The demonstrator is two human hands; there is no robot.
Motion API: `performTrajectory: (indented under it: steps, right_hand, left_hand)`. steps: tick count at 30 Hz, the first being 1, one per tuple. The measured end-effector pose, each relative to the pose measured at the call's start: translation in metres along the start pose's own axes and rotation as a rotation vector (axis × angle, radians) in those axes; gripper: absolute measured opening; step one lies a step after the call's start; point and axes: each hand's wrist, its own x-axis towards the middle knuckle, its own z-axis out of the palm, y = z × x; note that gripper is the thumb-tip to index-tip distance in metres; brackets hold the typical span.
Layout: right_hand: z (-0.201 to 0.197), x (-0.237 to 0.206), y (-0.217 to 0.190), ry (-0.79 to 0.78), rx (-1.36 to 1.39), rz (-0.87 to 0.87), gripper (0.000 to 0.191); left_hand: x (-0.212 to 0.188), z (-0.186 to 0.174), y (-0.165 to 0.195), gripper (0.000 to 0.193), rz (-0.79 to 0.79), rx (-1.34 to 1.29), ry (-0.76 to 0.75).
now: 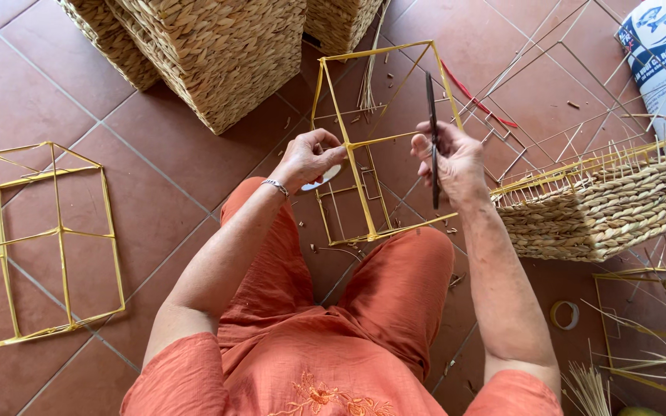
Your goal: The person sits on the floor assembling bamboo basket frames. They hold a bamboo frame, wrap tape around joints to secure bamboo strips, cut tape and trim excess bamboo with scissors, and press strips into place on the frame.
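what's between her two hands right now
In the head view, an upright bar of the yellow-wrapped wire frame stands between the left hand and the right hand, which holds dark scissors.

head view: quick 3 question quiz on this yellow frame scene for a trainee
1. True or false: the right hand holds dark scissors.
2. What does the left hand grip? A) the woven basket B) a bar of the yellow wire frame C) the tape roll
3. Where does the half-woven basket lie, to the person's left or right?

Key: 1 true; 2 B; 3 right.
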Motion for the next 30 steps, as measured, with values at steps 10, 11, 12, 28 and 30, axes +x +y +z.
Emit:
performTrajectory:
  steps: [10, 11, 12, 28, 30]
  right_hand:
    - [0.032, -0.023, -0.038, -0.514, 0.033, 0.404, 0.086]
    - [0.034, -0.022, -0.040, -0.523, 0.029, 0.436, 0.085]
    - [0.035, -0.020, -0.042, -0.542, -0.060, 0.441, 0.086]
    - [0.072, 0.018, -0.047, -0.565, -0.497, 0.581, 0.095]
    - [0.076, 0.020, -0.045, -0.547, -0.518, 0.558, 0.096]
  left_hand:
    - [-0.009, -0.004, -0.008, 0.027, 0.138, 0.177, 0.115]
    - [-0.010, -0.005, -0.008, 0.025, 0.120, 0.155, 0.108]
    - [-0.011, -0.006, -0.008, 0.023, 0.103, 0.132, 0.102]
    - [-0.020, -0.012, -0.004, 0.018, 0.130, -0.051, 0.045]
    - [-0.019, -0.012, -0.009, 0.016, 0.164, -0.048, 0.043]
